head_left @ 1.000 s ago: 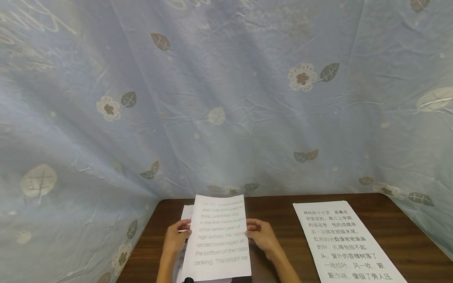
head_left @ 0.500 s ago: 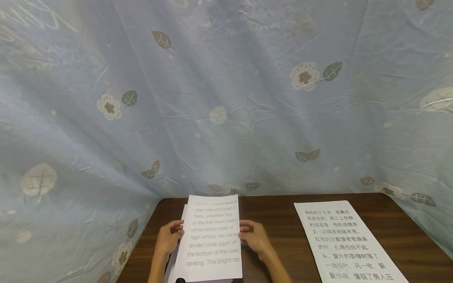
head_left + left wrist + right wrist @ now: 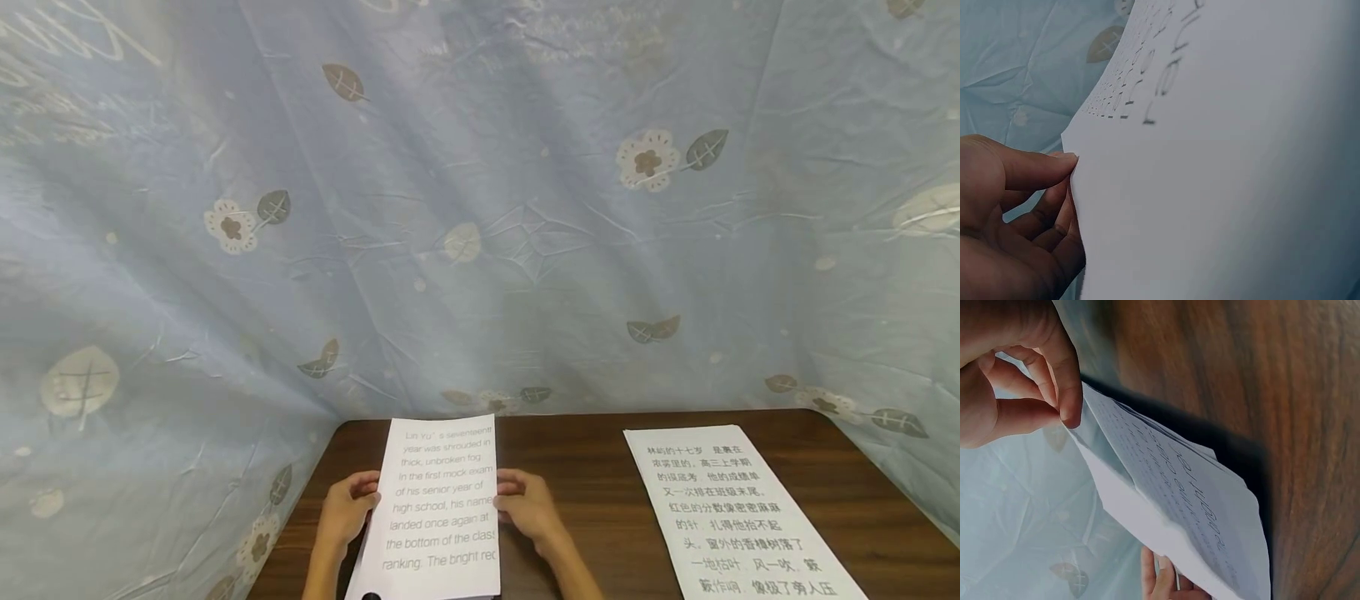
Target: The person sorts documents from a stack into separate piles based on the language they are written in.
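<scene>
A white sheet of paper (image 3: 438,533) with large English print is held up between both hands. My left hand (image 3: 347,512) pinches its left edge; in the left wrist view the thumb presses the margin and the other fingers curl behind. On the opposite edge, my right hand (image 3: 531,508) grips the paper between thumb and index finger. The right wrist view shows this sheet (image 3: 1119,509) raised over a stack of printed sheets (image 3: 1204,494) on the table. From the head view, the held sheet covers most of that stack.
To the right lies another stack of sheets (image 3: 738,517) with Chinese print on the dark wooden table (image 3: 585,467). A small black rounded thing (image 3: 371,596) shows at the bottom edge of the view. A blue patterned curtain (image 3: 480,208) hangs behind and at both sides.
Both hands have moved left with the sheet, bringing it over the stack that earlier showed at its left. The Chinese sheets stay in place.
</scene>
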Available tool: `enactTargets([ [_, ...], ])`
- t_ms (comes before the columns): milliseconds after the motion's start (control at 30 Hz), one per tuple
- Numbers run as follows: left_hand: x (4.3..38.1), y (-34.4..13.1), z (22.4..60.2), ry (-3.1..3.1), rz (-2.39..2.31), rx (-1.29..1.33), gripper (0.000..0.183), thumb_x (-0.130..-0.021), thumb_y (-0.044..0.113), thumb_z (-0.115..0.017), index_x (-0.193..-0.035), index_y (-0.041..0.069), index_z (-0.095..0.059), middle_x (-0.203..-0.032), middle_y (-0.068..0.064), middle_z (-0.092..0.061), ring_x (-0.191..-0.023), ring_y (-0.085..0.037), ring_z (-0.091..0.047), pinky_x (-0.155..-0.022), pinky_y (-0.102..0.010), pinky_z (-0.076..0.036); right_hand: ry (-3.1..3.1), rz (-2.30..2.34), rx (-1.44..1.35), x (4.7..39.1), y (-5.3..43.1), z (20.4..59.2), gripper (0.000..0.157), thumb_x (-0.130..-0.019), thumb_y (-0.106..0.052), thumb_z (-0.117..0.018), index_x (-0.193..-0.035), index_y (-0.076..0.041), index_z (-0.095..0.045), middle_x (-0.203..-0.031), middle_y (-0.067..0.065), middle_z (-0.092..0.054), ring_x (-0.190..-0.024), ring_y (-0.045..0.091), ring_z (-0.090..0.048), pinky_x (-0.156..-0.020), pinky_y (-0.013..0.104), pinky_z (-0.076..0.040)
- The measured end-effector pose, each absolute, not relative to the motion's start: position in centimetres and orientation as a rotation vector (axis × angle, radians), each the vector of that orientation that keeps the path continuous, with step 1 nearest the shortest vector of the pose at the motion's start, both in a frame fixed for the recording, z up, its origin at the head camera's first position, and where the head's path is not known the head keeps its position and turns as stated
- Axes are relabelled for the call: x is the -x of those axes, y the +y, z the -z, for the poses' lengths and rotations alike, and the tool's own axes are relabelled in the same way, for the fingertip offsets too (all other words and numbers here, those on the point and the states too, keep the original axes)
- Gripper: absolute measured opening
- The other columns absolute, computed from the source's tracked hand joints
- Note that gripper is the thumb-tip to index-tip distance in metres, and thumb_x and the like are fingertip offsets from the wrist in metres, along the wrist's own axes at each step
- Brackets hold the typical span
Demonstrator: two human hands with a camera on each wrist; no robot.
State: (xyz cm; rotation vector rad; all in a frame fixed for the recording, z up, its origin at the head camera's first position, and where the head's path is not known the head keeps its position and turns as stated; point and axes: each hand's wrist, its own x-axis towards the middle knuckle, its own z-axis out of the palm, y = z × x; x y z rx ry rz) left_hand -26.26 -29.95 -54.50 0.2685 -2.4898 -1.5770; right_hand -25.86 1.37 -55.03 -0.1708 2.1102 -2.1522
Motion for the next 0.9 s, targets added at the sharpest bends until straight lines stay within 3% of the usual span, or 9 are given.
enactTargets([
  [900, 26.68, -30.13, 55.38, -2.496, 1.528, -0.290, 0.031, -0.087, -0.004, -0.065, -0.117, 0.000, -0.069, -0.101, -0.014, -0.069, -0.078, -0.016, -0.061, -0.059, -0.025, -0.052, 2.247, 2.107, 0.080, 26.00, 0.39, 55.68, 0.048, -0.080, 0.004, -0.068, -0.127, 0.007, -0.061, -0.103, 0.018, -0.066, -0.081, 0.018, -0.068, -0.067, 0.031, -0.062],
])
